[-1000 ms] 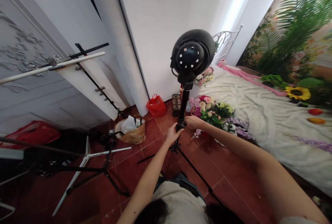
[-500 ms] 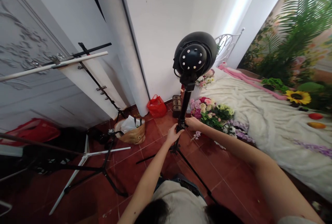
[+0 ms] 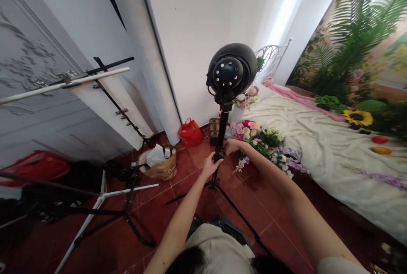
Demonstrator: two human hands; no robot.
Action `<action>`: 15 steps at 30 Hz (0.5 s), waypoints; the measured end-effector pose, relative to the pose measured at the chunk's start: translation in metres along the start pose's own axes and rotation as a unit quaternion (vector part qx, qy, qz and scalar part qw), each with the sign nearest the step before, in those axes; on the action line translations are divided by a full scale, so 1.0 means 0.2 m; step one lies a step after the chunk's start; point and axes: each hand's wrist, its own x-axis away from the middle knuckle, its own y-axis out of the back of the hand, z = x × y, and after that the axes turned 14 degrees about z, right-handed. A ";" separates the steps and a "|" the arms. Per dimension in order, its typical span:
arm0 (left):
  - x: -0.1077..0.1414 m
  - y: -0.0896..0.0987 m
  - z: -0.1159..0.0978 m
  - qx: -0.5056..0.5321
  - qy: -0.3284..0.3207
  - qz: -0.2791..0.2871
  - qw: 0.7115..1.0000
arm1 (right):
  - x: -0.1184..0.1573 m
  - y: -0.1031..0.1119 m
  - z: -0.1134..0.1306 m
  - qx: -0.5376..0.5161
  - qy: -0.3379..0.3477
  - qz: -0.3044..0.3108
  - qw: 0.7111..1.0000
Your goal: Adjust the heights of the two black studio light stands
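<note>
In front of me stands a black light stand [image 3: 223,128], upright on its spread legs, with a black round lamp head [image 3: 229,72] at its top. My left hand [image 3: 211,165] is closed around the pole at a dark collar. On the other side of that collar is my right hand [image 3: 234,145], its fingers bent and pinched at the collar's side. What exactly the right fingertips grip is too small to make out.
A bed with a cream blanket [image 3: 286,121] and artificial flowers [image 3: 251,132] lie to the right. A red bag [image 3: 190,133], a woven basket [image 3: 163,170] and a small chest [image 3: 214,132] sit on the floor. Leftward are a white stand [image 3: 92,210] and a black crossbar stand [image 3: 119,109].
The view has shifted slightly, so the lamp appears a little lower and farther left. My right hand's fingers have bent more at the collar. The left hand keeps its hold.
</note>
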 end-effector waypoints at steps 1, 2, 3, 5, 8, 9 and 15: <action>0.00 0.00 0.00 0.005 -0.002 0.001 1.000 | 0.04 -0.02 -0.03 -0.029 0.004 0.012 0.999; 0.00 0.00 -0.01 0.009 -0.004 0.001 1.000 | 0.08 -0.05 -0.06 -0.063 0.012 0.014 0.998; 0.00 0.00 -0.01 0.011 -0.006 0.002 1.000 | 0.11 -0.09 -0.08 -0.096 0.025 0.002 0.995; 0.00 0.00 -0.02 0.009 -0.008 0.002 1.000 | 0.16 -0.18 -0.11 -0.151 0.053 -0.059 0.985; -0.01 0.00 -0.03 -0.001 -0.008 0.001 1.000 | 0.18 -0.33 -0.11 -0.224 0.067 -0.169 0.958; -0.01 0.00 -0.03 -0.004 -0.008 0.000 1.000 | 0.16 -0.37 -0.10 -0.249 0.068 -0.202 0.945; -0.01 -0.01 -0.04 -0.011 0.006 -0.005 1.000 | 0.10 -0.53 -0.02 -0.319 0.044 -0.331 0.887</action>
